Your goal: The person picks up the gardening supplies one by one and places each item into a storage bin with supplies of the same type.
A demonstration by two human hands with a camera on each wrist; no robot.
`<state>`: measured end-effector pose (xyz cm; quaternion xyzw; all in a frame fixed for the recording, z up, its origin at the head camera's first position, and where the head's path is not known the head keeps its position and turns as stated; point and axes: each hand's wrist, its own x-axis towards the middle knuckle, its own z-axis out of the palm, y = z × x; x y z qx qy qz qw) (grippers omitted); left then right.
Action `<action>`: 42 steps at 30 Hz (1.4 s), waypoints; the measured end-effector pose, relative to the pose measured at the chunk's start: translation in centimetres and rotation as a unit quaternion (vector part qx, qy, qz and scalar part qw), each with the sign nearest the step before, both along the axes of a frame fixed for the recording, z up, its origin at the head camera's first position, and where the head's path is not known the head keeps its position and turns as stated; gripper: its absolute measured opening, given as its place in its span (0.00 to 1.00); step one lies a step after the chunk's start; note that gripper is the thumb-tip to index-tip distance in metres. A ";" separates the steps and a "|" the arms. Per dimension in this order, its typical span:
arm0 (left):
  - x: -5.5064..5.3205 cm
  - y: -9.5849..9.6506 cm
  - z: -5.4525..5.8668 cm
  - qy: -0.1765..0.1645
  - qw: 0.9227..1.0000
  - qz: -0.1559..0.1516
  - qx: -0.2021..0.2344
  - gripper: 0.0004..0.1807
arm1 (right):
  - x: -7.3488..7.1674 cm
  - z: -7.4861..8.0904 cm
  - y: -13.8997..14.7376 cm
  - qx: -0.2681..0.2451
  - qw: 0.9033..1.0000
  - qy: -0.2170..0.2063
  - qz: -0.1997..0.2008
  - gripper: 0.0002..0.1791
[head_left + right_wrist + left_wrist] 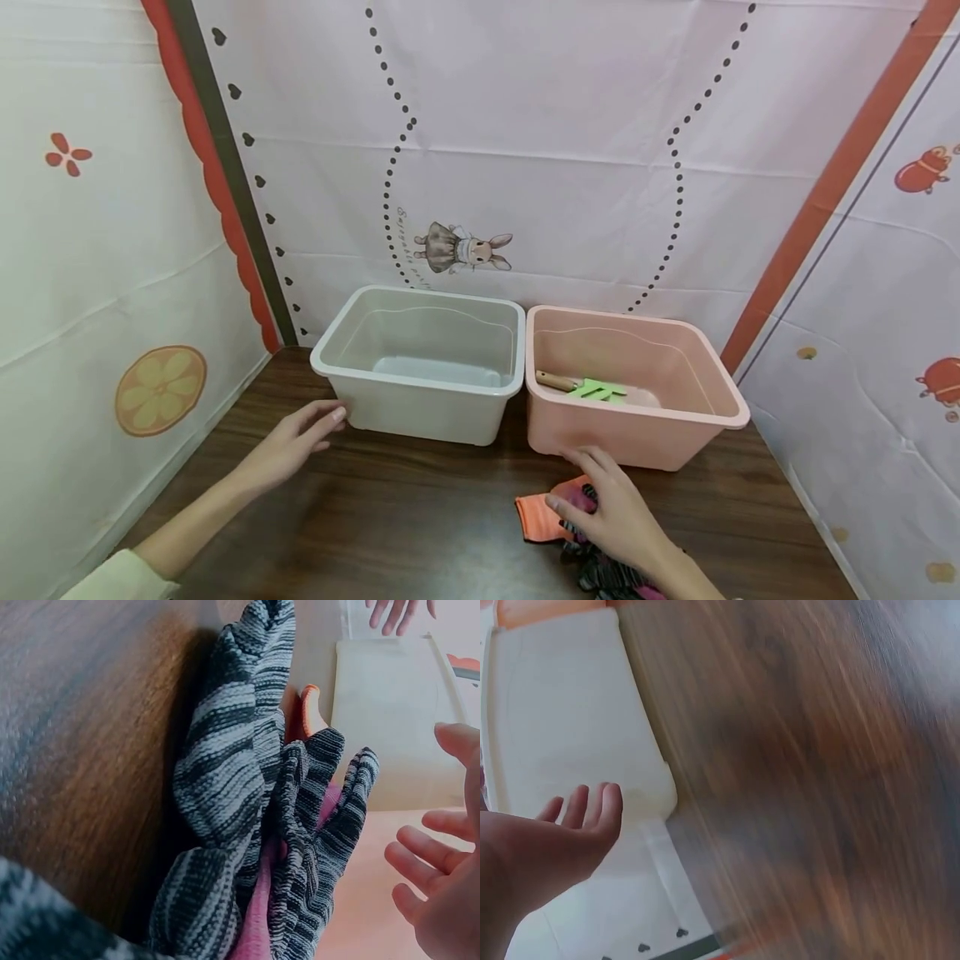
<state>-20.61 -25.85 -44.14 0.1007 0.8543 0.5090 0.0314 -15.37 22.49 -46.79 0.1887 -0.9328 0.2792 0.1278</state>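
My left hand (296,442) is at the front left corner of a pale grey plastic bin (427,408). Its fingers are loosely bent and hold nothing; in the left wrist view the hand (562,832) overlaps the bin's side (562,712). Over a heap of knitted gloves (543,517) hovers my right hand (615,508), fingers spread and holding nothing. The gloves show an orange cuff, pink parts and black-and-white striped fingers (225,735). A pink bin (622,429) stands just behind the right hand. Inside it lies a green garden tool (596,389) with a wooden handle (555,381).
Both bins stand side by side on a dark wooden table (390,508), near the back. A printed cloth (540,100) with a rabbit picture (461,248) hangs right behind them. Similar cloth walls close in the left (97,267) and right (862,317) sides.
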 end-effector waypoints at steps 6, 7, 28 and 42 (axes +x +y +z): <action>-0.7 -1.2 1.3 0.014 0.998 0.055 -0.027 0.40 | -0.2 -0.2 0.1 -0.006 1.000 -0.021 0.017 0.35; -0.8 -1.4 1.6 0.020 0.998 0.061 -0.023 0.41 | -0.2 -0.2 0.0 -0.008 0.999 -0.030 0.022 0.35; -4.9 -2.8 4.1 -0.059 0.982 0.074 0.162 0.46 | -1.7 -1.4 -0.5 0.040 0.988 -0.110 0.096 0.30; -7.0 -3.2 3.4 -0.074 0.979 0.059 0.183 0.36 | -1.8 -1.3 -1.1 0.081 0.980 -0.140 0.115 0.26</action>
